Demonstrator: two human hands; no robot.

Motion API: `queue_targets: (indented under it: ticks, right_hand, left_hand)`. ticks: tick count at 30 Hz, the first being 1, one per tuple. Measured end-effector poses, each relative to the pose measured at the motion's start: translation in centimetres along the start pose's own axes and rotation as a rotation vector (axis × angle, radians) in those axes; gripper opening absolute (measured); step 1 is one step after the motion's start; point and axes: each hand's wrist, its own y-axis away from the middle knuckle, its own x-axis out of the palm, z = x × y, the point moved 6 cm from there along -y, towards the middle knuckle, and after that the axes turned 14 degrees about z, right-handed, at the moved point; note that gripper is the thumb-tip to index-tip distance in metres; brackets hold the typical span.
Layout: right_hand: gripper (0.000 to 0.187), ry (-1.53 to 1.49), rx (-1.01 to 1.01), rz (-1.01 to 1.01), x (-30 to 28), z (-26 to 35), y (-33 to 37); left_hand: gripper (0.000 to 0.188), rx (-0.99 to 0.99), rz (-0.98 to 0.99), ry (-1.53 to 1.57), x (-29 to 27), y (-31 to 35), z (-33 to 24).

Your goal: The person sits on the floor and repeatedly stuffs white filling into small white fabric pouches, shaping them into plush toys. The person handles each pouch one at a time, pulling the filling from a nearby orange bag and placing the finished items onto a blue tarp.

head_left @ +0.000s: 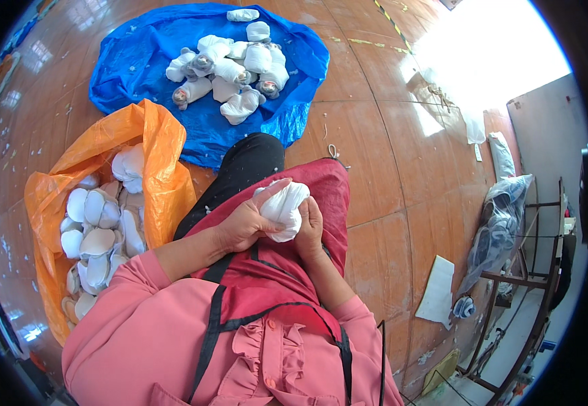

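Over my lap I hold a white cloth bundle (282, 210), rounded and softly creased; its exact kind is unclear. My left hand (243, 223) grips it from the left, the thumb along its near side. Against its right edge, my right hand (310, 227) has its fingers bent and pressed to the cloth. To my left, an orange woven sack (165, 145) gapes wide, filled with several white, rounded, cup-like padded pieces (97, 242). Ahead of my knees, several white bundles (229, 68), some with grey ends, lie heaped on a blue plastic sheet (128, 71).
A red apron (321, 186) covers my lap. At the right stand a dark metal frame (534, 277) and a clear plastic bag (500, 220) with dark contents. A white sheet (436, 291) and a striped roll (464, 307) lie on the tiled floor (375, 169).
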Motion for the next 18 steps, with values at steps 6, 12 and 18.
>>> queue_targets:
  ticks: [6,12,18]
  right_hand:
    - [0.022,-0.011,0.028,0.033,-0.3,-0.7,-0.2]
    - [0.018,-0.149,0.035,0.007,-0.1,0.0,0.2]
    - [0.021,0.183,-0.031,0.185,0.7,0.6,0.7]
  left_hand:
    - [0.086,0.070,-0.037,0.060,0.5,0.4,-0.9]
    - [0.082,0.137,-0.086,-0.294,0.2,0.1,-1.3]
    - [0.064,0.028,-0.133,-0.128,1.2,0.1,-1.2]
